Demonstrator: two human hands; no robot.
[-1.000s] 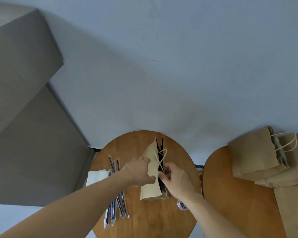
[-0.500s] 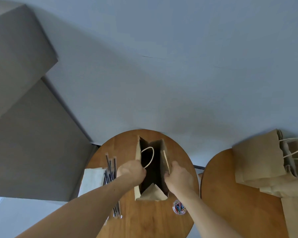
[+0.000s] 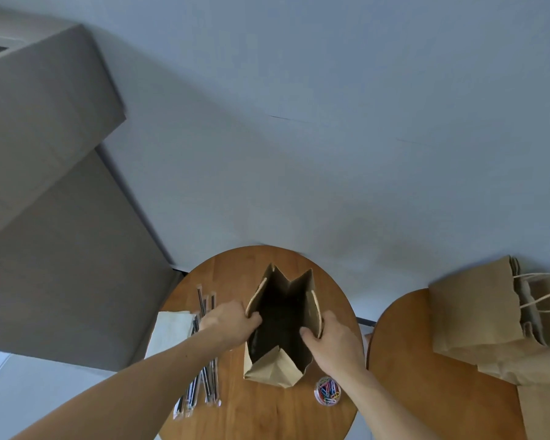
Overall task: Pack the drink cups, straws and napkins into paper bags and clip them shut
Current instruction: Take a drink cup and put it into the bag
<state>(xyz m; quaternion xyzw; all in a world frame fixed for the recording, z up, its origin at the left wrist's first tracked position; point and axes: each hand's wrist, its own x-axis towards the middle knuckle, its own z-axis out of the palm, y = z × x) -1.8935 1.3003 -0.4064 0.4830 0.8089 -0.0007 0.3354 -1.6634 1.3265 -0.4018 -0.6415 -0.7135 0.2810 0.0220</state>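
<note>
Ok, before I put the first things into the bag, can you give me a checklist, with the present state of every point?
1. Bag open: ok. Its mouth is spread wide; the left hand and the right hand each grip one side of the rim.
2. Bag empty: cannot tell. The inside is dark.
3. Straws near: ok. They lie left of the bag, partly under the left forearm.
4. Napkins near: ok. They lie at the left edge of the table.
5. Clips ready: ok. They sit in a tub by the right wrist.
6. Cups near: not ok. None is in view.
</note>
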